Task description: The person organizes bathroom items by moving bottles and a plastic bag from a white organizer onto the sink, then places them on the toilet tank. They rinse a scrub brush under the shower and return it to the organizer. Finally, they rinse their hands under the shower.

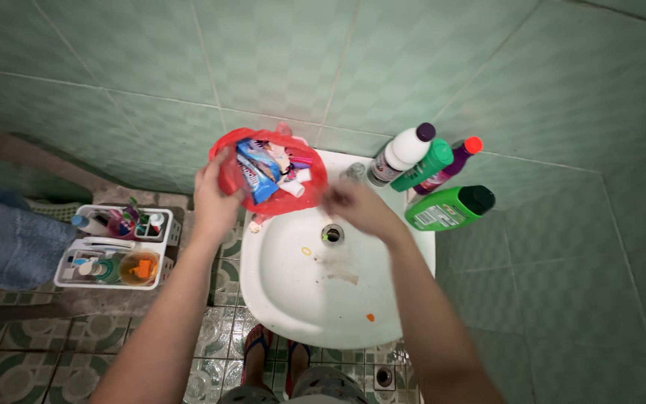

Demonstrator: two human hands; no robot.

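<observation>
from the head camera, looking straight down, the left hand [214, 198] is clamped on the left rim of a thin red plastic bag [267, 176] held open over the back of a white ceramic washbasin [315, 299], against the pale green tiled wall [338, 67]. inside the bag lie blue and white tubes and small packets [259, 170] — so a good share of the small toiletries looks already gathered in, as far as i can judge. the right hand [357, 206] sits at the bag's right edge, just above the round metal drain [331, 235]; its fingers are drawn together but blurred, and i cannot tell whether they pinch the bag, some small item, or nothing. what looks left: the basin bowl carries only a few specks and stains, while four plastic bottles stand on its right ledge — a white one with a purple cap [401, 153], a green one [424, 166], a purple one with an orange cap [450, 163] and a wide green one with a black cap [448, 207]. to the left, well apart, a white plastic caddy [114, 247] of cups and brushes rests on a ledge above the patterned floor tiles [9, 352].
</observation>
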